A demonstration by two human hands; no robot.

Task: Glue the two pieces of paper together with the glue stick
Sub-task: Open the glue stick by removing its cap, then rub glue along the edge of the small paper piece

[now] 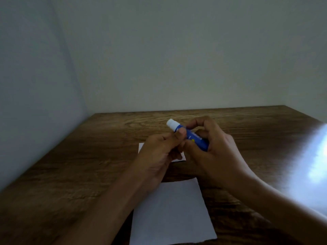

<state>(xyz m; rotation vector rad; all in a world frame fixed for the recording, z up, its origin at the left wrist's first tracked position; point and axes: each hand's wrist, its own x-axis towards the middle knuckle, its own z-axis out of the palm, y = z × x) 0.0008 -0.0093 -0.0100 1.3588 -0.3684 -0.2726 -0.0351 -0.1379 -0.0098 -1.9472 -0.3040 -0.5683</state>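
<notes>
Head view, glue stick: blue glue stick (192, 137) with a white end (171, 123) pointing to 10 o'clock, held in the air above the table, just over the far paper.
Right hand: right hand (210, 149) is curled round the lower blue body from 4 o'clock, thumb and fingers closed on it; this looks like the anchoring grip that keeps the tube from turning.
Left hand: left hand (162, 151) comes in from 8 o'clock, and its thumb and fingertips pinch the tube near the white end, narrow and closed on it, probably to pull or twist the cap. Whether the white part is a cap or the bare glue I cannot tell.
Near paper: larger white sheet (171, 214) lies flat at 6 o'clock under the forearms, within easy reach for gluing.
Far paper: smaller white piece (141, 147) lies flat beneath the hands, mostly hidden; the two papers are apart, not yet joined.
Table: wooden table (247, 124) carries both papers, set into a wall corner.
Stage: judged to be preparing the stick, with no glue visibly laid down.
</notes>
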